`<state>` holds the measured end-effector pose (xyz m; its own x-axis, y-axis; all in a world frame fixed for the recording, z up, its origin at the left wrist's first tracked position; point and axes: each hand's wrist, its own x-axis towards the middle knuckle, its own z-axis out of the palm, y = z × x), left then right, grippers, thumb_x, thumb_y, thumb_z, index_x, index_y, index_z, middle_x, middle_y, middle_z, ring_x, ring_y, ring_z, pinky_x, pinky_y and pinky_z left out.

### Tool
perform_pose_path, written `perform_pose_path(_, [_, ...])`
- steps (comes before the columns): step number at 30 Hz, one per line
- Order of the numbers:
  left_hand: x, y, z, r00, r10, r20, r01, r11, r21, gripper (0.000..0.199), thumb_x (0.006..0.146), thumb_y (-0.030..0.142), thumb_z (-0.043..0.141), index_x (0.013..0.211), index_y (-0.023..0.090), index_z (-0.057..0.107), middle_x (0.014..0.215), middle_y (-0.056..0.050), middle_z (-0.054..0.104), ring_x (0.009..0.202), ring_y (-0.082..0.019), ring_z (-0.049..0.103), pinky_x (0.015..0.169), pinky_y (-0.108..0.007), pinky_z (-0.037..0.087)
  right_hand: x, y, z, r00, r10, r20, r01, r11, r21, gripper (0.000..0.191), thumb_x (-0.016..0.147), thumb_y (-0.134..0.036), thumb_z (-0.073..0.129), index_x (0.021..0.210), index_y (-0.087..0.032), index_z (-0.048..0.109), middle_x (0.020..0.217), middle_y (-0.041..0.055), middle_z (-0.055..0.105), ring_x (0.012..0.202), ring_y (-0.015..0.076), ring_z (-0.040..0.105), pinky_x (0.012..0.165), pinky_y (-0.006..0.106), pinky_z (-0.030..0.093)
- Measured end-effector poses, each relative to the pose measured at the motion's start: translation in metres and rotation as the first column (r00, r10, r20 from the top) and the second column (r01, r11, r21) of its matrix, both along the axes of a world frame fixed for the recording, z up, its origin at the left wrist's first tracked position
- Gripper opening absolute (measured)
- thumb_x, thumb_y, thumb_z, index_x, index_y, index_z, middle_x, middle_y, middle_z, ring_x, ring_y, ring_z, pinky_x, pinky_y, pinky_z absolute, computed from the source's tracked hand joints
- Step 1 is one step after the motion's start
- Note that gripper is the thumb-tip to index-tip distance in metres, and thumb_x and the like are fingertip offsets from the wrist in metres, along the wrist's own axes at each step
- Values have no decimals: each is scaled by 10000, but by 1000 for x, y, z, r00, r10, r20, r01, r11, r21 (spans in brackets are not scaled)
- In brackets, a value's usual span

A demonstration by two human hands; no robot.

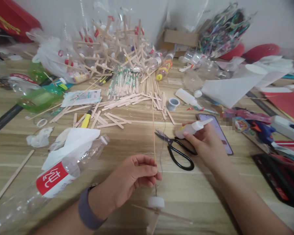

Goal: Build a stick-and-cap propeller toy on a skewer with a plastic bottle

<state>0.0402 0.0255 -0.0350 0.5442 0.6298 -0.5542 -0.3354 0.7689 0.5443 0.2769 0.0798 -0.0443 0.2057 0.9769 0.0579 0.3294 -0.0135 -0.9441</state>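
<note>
Left hand (137, 173) pinches stick (154, 137): thin, straight, pale wood.

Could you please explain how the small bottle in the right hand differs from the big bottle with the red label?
Size: the small bottle is much shorter and thinner than the big bottle.
Place: the small bottle is held in the right hand, while the big bottle lies on the table.
End: the small bottle has a thin white nozzle; the big bottle has a wider clear neck.
Both narrow toward one end.
</note>
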Motion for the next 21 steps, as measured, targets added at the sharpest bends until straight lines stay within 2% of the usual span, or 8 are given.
perform_pose_path(6, [0, -2, -1, 1000, 0, -6, 0, 1000, 9, 212, 647, 205, 803, 765, 131, 642, 675, -30, 717, 517, -60, 598, 515, -138, 446, 6, 5, -9, 1000, 24, 20, -25, 997, 68, 305, 725, -339, 722, 937, -278, 511, 1043, 61, 652, 983, 283, 655, 920, 506, 508])
perform_pose_path(12, [1, -2, -2, 1000, 7, -3, -7, 1000, 8, 222, 648, 198, 810, 775, 130, 642, 679, -31, 718, 525, -59, 599, 533, -139, 456, 12, 12, -14, 953, 76, 292, -91, 995, 37, 337, 784, -375, 690, 1050, -241, 533, 1071, 101, 649, 1007, 318, 630, 921, 543, 475])
perform_pose_path(15, [1, -2, 0, 1000, 19, 3, -19, 1000, 23, 238, 630, 207, 821, 757, 130, 635, 674, -33, 717, 522, -64, 597, 523, -147, 451, 14, 10, -9, 950, 46, 310, -67, 996, 58, 473, 762, -400, 693, 1154, -215, 503, 1135, 113, 608, 1057, 312, 604, 932, 528, 472])
perform_pose_path(17, [1, -2, 1, 999, 39, 4, -39, 999, 33, 240, 630, 212, 820, 755, 130, 633, 671, -30, 715, 519, -62, 591, 518, -148, 444, 13, 3, 3, 934, -23, 357, -29, 990, 138, 548, 751, -418, 685, 1213, -202, 484, 1159, 124, 573, 1061, 310, 582, 884, 507, 497])
perform_pose_path(18, [1, -2, 2, 999, 50, 4, -50, 998, 35, 239, 632, 213, 818, 756, 130, 632, 670, -28, 714, 517, -61, 589, 516, -148, 441, 11, -3, 10, 905, -78, 419, -2, 982, 189, 544, 756, -424, 674, 1218, -199, 493, 1147, 130, 566, 1026, 310, 578, 831, 493, 512])
perform_pose_path(19, [1, -2, 3, 998, 58, 5, -58, 998, 38, 237, 633, 214, 817, 753, 131, 630, 666, -25, 712, 514, -60, 586, 512, -149, 438, 8, -10, 19, 843, -155, 515, 28, 969, 246, 505, 774, -428, 658, 1200, -196, 519, 1123, 138, 569, 969, 307, 575, 781, 481, 511])
perform_pose_path(21, [1, -2, 4, 998, 70, 7, -70, 997, 43, 233, 636, 218, 812, 749, 133, 627, 666, -23, 710, 512, -62, 585, 507, -153, 431, -3, -26, 35, 717, -281, 637, 38, 929, 367, 283, 843, -408, 597, 1048, -213, 599, 1003, 121, 601, 883, 284, 559, 777, 462, 474])
